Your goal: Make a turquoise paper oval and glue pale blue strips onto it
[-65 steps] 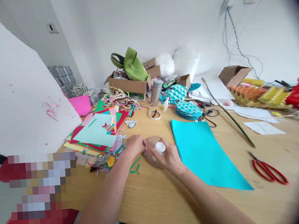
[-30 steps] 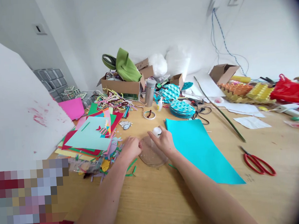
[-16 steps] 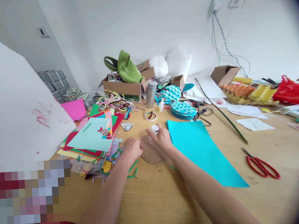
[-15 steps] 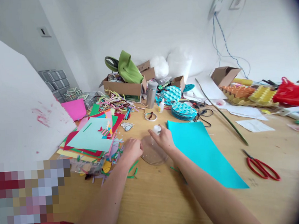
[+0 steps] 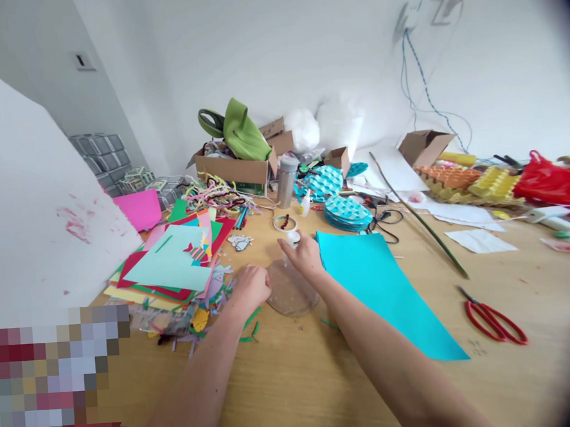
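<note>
A clear, round plastic disc (image 5: 294,293) lies on the table between my hands. At its left edge my left hand (image 5: 251,286) is closed, with the fingertips on the rim. My right hand (image 5: 307,254) is wrapped round a small white bottle (image 5: 293,239), apparently a glue bottle, held nozzle down over the disc's far side. The nozzle is hard to make out. Just to the right are turquoise paper sheets (image 5: 371,285). Beyond the hands sit a white ring (image 5: 284,224) and another small glue bottle (image 5: 306,204) standing upright.
Coloured paper (image 5: 167,262) and scraps pile up on the left. Red-handled scissors (image 5: 497,320) and a long green stick (image 5: 420,215) lie right. Behind are a metal flask (image 5: 287,182), turquoise discs (image 5: 347,213) and a cardboard box (image 5: 231,171). A blurred-out patch covers the lower left.
My right hand, with the bottle, has shifted slightly toward the far left part of the disc. The left hand stays at the rim. The whole view has moved a little.
</note>
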`<state>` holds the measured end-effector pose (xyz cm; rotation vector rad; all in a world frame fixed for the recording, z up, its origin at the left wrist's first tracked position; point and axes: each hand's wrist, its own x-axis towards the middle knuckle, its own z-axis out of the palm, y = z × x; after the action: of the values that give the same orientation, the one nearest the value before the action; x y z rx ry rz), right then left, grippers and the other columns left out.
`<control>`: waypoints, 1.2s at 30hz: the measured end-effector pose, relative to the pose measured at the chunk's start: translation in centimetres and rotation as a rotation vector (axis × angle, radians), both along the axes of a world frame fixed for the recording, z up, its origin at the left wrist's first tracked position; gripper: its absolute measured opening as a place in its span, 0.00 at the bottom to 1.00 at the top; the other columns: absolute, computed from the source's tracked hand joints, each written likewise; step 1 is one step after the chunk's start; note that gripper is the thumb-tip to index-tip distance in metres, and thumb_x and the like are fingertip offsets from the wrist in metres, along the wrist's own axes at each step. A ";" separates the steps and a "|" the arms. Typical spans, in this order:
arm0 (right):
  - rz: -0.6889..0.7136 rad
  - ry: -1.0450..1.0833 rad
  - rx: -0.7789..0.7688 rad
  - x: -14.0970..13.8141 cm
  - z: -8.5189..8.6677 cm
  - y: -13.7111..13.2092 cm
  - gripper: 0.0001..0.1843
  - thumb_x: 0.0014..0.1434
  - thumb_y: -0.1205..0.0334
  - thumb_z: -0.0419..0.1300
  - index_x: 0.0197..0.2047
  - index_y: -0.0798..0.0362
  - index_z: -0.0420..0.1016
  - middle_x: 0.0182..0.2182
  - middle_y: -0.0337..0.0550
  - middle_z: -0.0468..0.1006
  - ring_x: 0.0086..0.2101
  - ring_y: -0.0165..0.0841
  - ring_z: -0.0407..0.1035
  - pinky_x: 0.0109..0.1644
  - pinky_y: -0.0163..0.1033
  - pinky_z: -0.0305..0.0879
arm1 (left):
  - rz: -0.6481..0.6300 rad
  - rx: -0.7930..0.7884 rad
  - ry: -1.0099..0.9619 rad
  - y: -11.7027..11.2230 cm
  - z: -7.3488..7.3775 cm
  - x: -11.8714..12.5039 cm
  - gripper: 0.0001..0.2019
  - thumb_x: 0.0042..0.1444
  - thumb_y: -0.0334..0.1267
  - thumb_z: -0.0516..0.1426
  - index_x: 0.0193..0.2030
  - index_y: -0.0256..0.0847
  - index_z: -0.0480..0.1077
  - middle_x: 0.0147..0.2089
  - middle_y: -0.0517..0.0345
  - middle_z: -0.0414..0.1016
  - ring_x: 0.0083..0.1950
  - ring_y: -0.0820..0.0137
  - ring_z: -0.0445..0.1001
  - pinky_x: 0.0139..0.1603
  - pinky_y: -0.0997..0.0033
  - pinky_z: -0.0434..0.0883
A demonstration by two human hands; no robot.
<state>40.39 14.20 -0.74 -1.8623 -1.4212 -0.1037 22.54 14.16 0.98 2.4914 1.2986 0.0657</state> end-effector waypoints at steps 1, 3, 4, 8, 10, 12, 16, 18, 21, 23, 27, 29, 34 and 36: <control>-0.006 -0.004 0.000 0.3 0.0 0.0 0.17 0.57 0.45 0.58 0.31 0.50 0.64 0.25 0.44 0.76 0.28 0.38 0.71 0.30 0.36 0.55 | -0.002 -0.003 -0.001 0.0 0.0 0.0 0.10 0.50 0.27 0.58 0.33 0.43 0.80 0.37 0.52 0.82 0.45 0.64 0.78 0.50 0.70 0.70; -0.020 -0.011 -0.002 0.8 0.0 -0.4 0.17 0.57 0.45 0.58 0.31 0.50 0.64 0.25 0.45 0.76 0.28 0.38 0.71 0.30 0.36 0.55 | -0.004 -0.008 -0.006 0.0 -0.1 0.0 0.10 0.49 0.27 0.58 0.33 0.43 0.80 0.36 0.52 0.82 0.44 0.64 0.79 0.50 0.70 0.70; -0.024 -0.014 -0.005 0.9 0.0 -0.7 0.17 0.57 0.45 0.58 0.30 0.50 0.64 0.25 0.46 0.76 0.28 0.38 0.71 0.30 0.37 0.55 | -0.002 -0.011 -0.008 0.0 -0.1 0.0 0.10 0.49 0.27 0.58 0.33 0.43 0.80 0.36 0.52 0.82 0.44 0.64 0.79 0.49 0.70 0.70; -0.006 -0.022 -0.021 0.2 -0.1 -1.0 0.17 0.57 0.44 0.58 0.31 0.50 0.65 0.25 0.45 0.77 0.27 0.38 0.71 0.30 0.36 0.55 | 0.013 -0.008 -0.010 -0.1 -0.3 0.1 0.11 0.49 0.26 0.58 0.33 0.42 0.80 0.37 0.50 0.82 0.46 0.62 0.78 0.51 0.69 0.69; 0.009 -0.020 -0.023 -0.5 -0.2 -0.5 0.17 0.57 0.44 0.58 0.33 0.50 0.67 0.26 0.45 0.77 0.28 0.38 0.71 0.30 0.36 0.55 | 0.018 -0.003 -0.009 -0.1 -0.3 0.1 0.11 0.50 0.26 0.57 0.34 0.41 0.80 0.37 0.50 0.82 0.48 0.62 0.78 0.52 0.69 0.69; 0.010 -0.011 -0.019 -0.7 -0.2 0.1 0.16 0.57 0.46 0.59 0.33 0.51 0.68 0.26 0.45 0.78 0.28 0.38 0.72 0.31 0.36 0.55 | 0.016 -0.004 -0.004 -0.1 -0.3 0.1 0.10 0.50 0.26 0.57 0.34 0.41 0.80 0.38 0.51 0.82 0.47 0.63 0.78 0.51 0.70 0.69; -0.031 0.011 0.005 0.9 0.0 -0.4 0.17 0.56 0.46 0.60 0.30 0.49 0.64 0.24 0.44 0.76 0.27 0.37 0.70 0.30 0.37 0.55 | 0.014 -0.007 0.001 0.0 -0.2 0.1 0.10 0.50 0.27 0.58 0.33 0.42 0.79 0.37 0.53 0.82 0.45 0.64 0.78 0.50 0.71 0.69; -0.051 0.018 0.023 1.9 -0.1 -2.0 0.18 0.57 0.44 0.58 0.28 0.48 0.61 0.24 0.43 0.74 0.26 0.37 0.69 0.29 0.38 0.55 | 0.018 -0.012 0.004 0.0 -0.3 0.1 0.10 0.50 0.27 0.58 0.32 0.42 0.79 0.37 0.54 0.82 0.45 0.65 0.78 0.49 0.71 0.69; -0.066 0.028 0.043 2.6 -0.4 -4.6 0.20 0.58 0.42 0.56 0.26 0.46 0.56 0.21 0.41 0.71 0.24 0.36 0.66 0.29 0.39 0.54 | 0.033 -0.021 0.012 0.1 -0.3 0.2 0.09 0.49 0.27 0.58 0.32 0.42 0.80 0.37 0.52 0.82 0.44 0.64 0.78 0.47 0.71 0.69; -0.065 0.035 0.048 2.4 -0.5 -5.5 0.21 0.58 0.42 0.56 0.25 0.46 0.54 0.19 0.39 0.68 0.23 0.35 0.64 0.28 0.39 0.54 | 0.037 -0.022 0.016 0.1 -0.3 0.2 0.10 0.49 0.27 0.58 0.33 0.42 0.80 0.37 0.52 0.82 0.44 0.64 0.78 0.47 0.71 0.69; -0.050 0.053 0.044 2.0 -0.2 -4.0 0.21 0.56 0.43 0.58 0.25 0.46 0.54 0.19 0.38 0.67 0.23 0.35 0.64 0.28 0.39 0.54 | 0.029 -0.025 0.026 0.1 -0.1 0.2 0.10 0.49 0.28 0.58 0.33 0.43 0.80 0.38 0.54 0.83 0.44 0.65 0.79 0.48 0.72 0.69; -0.045 0.060 0.038 2.2 0.2 -2.9 0.21 0.55 0.44 0.59 0.25 0.46 0.54 0.20 0.39 0.68 0.24 0.34 0.64 0.29 0.38 0.54 | 0.030 -0.025 0.031 0.0 0.0 0.2 0.10 0.50 0.28 0.58 0.33 0.44 0.80 0.37 0.54 0.83 0.43 0.66 0.79 0.46 0.73 0.69; -0.061 0.064 0.036 3.1 0.1 -4.0 0.21 0.56 0.43 0.58 0.25 0.46 0.54 0.20 0.38 0.67 0.23 0.34 0.63 0.28 0.39 0.54 | 0.033 -0.015 0.019 0.0 -0.2 0.1 0.11 0.50 0.28 0.57 0.33 0.43 0.80 0.37 0.53 0.83 0.42 0.65 0.79 0.45 0.72 0.69; -0.064 0.064 0.042 3.0 -0.2 -5.6 0.22 0.57 0.42 0.57 0.25 0.46 0.54 0.19 0.38 0.66 0.22 0.34 0.62 0.28 0.39 0.54 | 0.034 -0.017 0.019 0.1 -0.3 0.1 0.10 0.50 0.28 0.57 0.33 0.42 0.80 0.37 0.52 0.82 0.42 0.64 0.79 0.46 0.71 0.69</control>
<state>43.35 8.61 -0.90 -1.8605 -1.3069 -0.1041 22.66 14.26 0.65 2.4618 1.3431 0.0385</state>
